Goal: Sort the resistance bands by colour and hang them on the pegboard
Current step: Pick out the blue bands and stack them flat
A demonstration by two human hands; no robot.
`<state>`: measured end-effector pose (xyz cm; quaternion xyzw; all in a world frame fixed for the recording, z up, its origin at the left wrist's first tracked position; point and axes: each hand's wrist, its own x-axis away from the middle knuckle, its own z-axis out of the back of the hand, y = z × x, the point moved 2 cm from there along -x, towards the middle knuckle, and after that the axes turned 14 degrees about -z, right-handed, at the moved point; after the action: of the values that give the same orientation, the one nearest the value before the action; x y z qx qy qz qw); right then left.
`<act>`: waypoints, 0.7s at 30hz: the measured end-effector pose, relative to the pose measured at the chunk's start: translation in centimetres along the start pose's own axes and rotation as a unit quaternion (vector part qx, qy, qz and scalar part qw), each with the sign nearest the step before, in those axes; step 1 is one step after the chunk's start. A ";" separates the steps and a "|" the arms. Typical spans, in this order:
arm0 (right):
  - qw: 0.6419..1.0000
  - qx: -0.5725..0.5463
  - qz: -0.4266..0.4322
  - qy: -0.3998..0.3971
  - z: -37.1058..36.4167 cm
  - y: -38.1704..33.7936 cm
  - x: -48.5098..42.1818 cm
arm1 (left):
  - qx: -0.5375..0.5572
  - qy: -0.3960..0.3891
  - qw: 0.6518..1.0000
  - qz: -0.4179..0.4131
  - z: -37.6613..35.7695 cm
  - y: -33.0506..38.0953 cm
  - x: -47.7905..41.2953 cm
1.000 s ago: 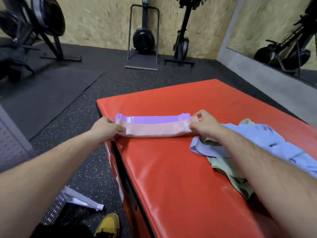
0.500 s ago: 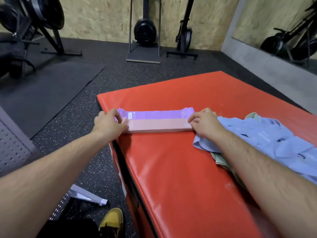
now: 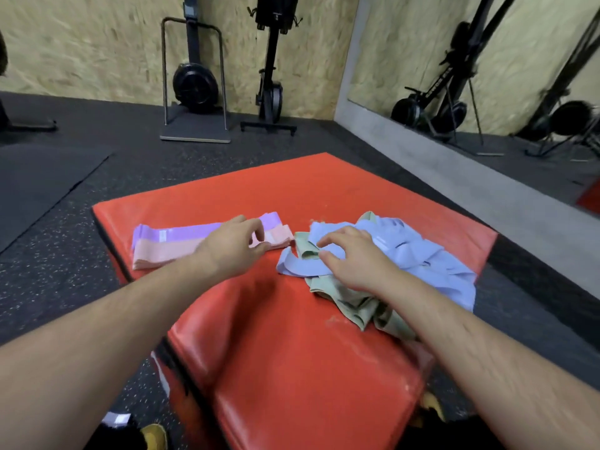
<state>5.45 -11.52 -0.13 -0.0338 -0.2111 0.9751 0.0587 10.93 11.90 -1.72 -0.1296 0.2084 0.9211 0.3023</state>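
Over the red padded surface (image 3: 292, 352), the left hand (image 3: 232, 246) hangs above the flat pink fabric band (image 3: 162, 254), fingers loosely curled, empty; right hand (image 3: 354, 259) fingers spread on crumpled light-blue fabric bands (image 3: 431, 254)

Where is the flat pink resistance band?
Pink band: head view, left on the red padded mat, beside the purple band, partly hidden by the left hand.

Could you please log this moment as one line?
left hand over pink band | right hand touching blue bands | green bands beneath blue
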 end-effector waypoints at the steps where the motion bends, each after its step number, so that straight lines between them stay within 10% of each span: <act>1: 1.000 0.011 -0.003 0.008 0.2 0.8 0.2 | 0.011 -0.014 1.000 0.007 -0.9 0.6 -0.7; 11: 0.996 0.072 0.029 -0.040 0.1 2.3 -0.4 | -0.027 -0.133 0.990 0.035 -6.0 3.4 -5.1; 21: 0.983 -0.122 0.124 -0.059 0.3 0.0 -0.3 | 0.120 -0.020 0.990 -0.073 0.7 8.4 -3.4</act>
<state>5.75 -11.70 0.18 -0.0089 -0.3255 0.9422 -0.0794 8.35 4.37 2.71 -0.0891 0.3017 0.8670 0.3865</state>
